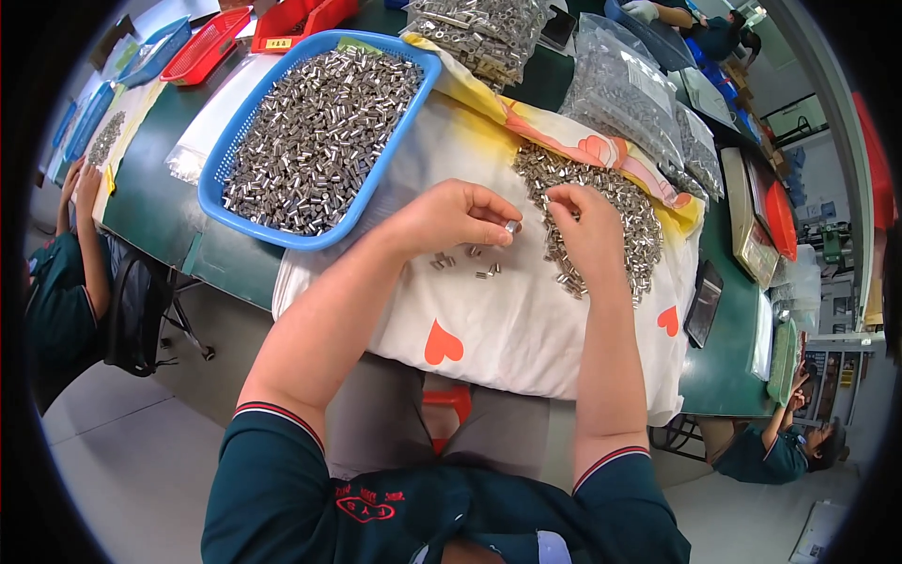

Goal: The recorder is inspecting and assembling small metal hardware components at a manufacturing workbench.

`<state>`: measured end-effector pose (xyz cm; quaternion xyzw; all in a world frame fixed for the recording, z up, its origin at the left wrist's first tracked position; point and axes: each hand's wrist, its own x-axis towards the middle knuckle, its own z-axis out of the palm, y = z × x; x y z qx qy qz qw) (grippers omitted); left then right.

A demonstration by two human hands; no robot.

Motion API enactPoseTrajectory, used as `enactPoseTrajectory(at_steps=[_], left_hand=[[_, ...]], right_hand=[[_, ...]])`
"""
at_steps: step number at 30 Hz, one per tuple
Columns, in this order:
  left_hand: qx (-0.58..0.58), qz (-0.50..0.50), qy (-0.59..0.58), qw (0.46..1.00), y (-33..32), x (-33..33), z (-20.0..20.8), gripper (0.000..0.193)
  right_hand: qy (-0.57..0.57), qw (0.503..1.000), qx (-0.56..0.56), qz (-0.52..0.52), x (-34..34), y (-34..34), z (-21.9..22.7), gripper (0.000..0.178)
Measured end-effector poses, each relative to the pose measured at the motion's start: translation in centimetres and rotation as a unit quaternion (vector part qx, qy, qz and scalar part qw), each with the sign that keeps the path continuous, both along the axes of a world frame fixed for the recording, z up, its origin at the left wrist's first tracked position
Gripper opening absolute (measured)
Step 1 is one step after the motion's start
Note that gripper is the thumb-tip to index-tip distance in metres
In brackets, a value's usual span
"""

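My left hand point(460, 216) is pinched on a small shiny metal sleeve point(512, 227), held between thumb and fingertips above the white cloth point(517, 343). To its right, my right hand point(590, 226) is closed at the fingertips over the left side of a spread pile of metal sleeves point(639, 226). Whether a part sits between those fingers is hard to see. Several loose sleeves point(489, 272) lie on the cloth below my left hand. Beyond my left forearm, a blue plastic basket point(315, 242) is filled with similar short metal sleeves.
Bags of metal parts point(625, 89) stand at the back, near a heap of bagged pieces point(479, 38). Red trays point(205, 45) sit at the far left. A dark phone-like slab point(704, 303) lies on the green table point(723, 376) at right. Other people work on both sides.
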<state>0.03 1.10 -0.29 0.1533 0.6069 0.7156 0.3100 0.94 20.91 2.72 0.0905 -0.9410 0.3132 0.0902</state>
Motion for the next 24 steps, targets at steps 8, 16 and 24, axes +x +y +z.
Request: enactPoseTrajectory(at_steps=[8,16,24], left_hand=[[0.001,0.025,0.025,0.999,0.0,-0.2,-0.5,0.029],[0.052,0.018,-0.011,0.998,0.5,-0.2,-0.7,0.032],[0.115,0.082,-0.079,0.987,-0.2,-0.7,-0.6,0.030]], right_hand=[[0.125,0.964,0.213,0.098,-3.3,-1.4,-1.9,0.010],[0.100,0.980,0.151,0.077,-1.7,-1.2,-0.9,0.007],[-0.028,0.961,-0.273,0.044,2.0,-2.4,-1.1,0.009]])
